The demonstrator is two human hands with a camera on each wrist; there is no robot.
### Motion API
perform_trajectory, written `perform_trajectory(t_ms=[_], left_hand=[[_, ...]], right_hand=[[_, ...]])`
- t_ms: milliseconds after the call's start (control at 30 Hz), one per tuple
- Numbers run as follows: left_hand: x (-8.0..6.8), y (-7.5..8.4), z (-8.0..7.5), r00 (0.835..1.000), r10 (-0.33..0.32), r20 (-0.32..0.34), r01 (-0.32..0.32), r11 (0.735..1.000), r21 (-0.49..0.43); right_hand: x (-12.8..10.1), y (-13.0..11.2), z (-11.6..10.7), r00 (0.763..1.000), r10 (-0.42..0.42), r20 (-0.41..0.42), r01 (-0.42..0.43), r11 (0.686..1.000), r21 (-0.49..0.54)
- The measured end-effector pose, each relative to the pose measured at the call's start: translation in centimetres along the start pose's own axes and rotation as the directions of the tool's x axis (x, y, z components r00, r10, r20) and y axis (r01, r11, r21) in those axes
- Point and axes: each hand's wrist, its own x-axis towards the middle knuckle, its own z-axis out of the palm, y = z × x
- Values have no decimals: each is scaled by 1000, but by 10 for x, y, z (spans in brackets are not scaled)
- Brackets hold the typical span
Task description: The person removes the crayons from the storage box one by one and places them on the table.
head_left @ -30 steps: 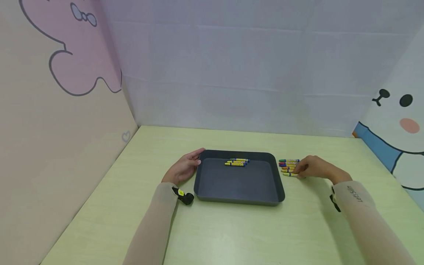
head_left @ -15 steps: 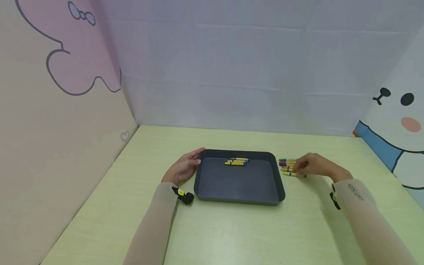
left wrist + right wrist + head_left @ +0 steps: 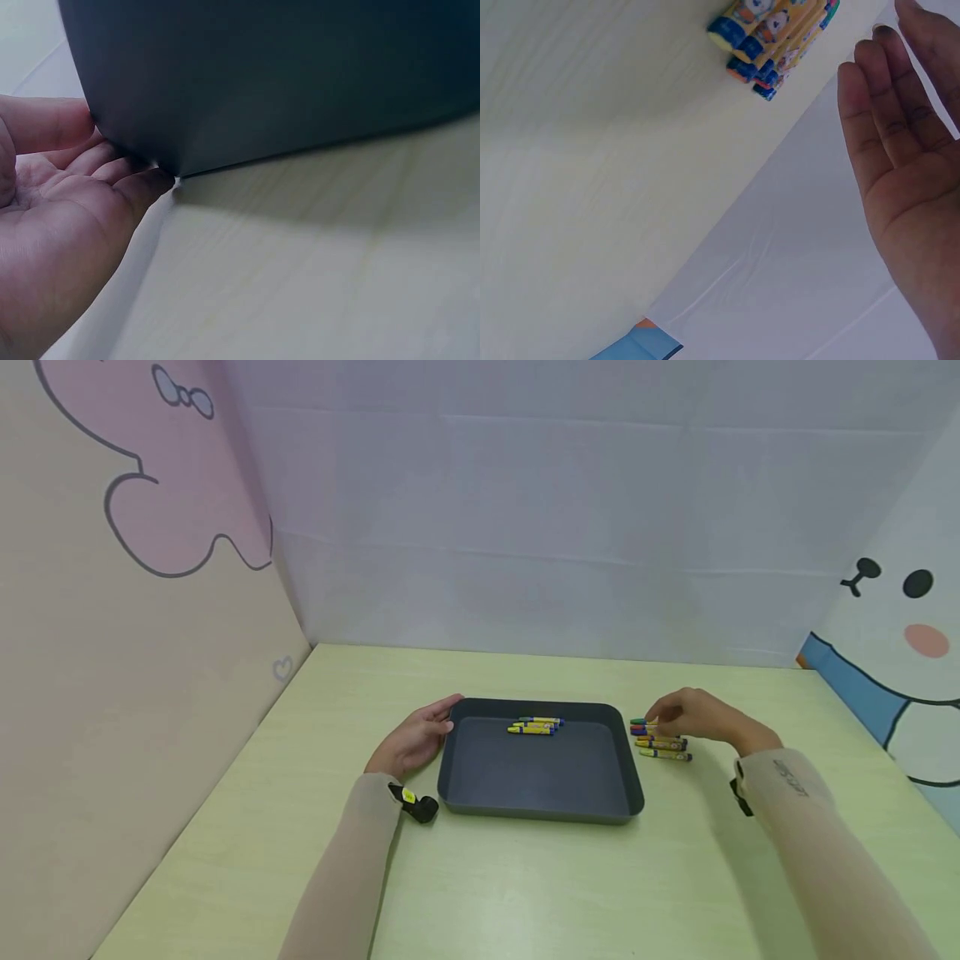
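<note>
A dark grey rectangular tray (image 3: 540, 781) lies on the table, with several yellow-wrapped crayons (image 3: 532, 731) grouped at its back. My left hand (image 3: 412, 743) rests against the tray's left side near the back corner. In the left wrist view, the thumb and fingertips of that hand (image 3: 71, 202) touch the tray's edge (image 3: 247, 82). Right of the tray, a row of crayons (image 3: 665, 755) lies on the table. Over the back of this row is my right hand (image 3: 693, 714), partly hiding it. The right wrist view shows this hand (image 3: 911, 150) beside the crayons (image 3: 769, 34), holding nothing visible.
The pale wooden table (image 3: 517, 885) meets a white sheet backdrop (image 3: 480, 527) behind. Side panels with cartoon drawings stand at left (image 3: 150, 693) and right (image 3: 907, 685). A black wrist camera (image 3: 420, 808) sits by the tray's left side.
My right hand has moved from the row's front crayon toward its back, uncovering the front crayons. The left hand, the tray and the crayons inside have stayed put.
</note>
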Motion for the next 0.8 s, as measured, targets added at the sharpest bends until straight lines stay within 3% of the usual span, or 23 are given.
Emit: perform_trajectory(t_ms=[800], left_hand=[[0,0,0,1000,5,10,-4,1000,-19]], right_hand=[[43,-54,5,997,-78,-5,78,997,7]])
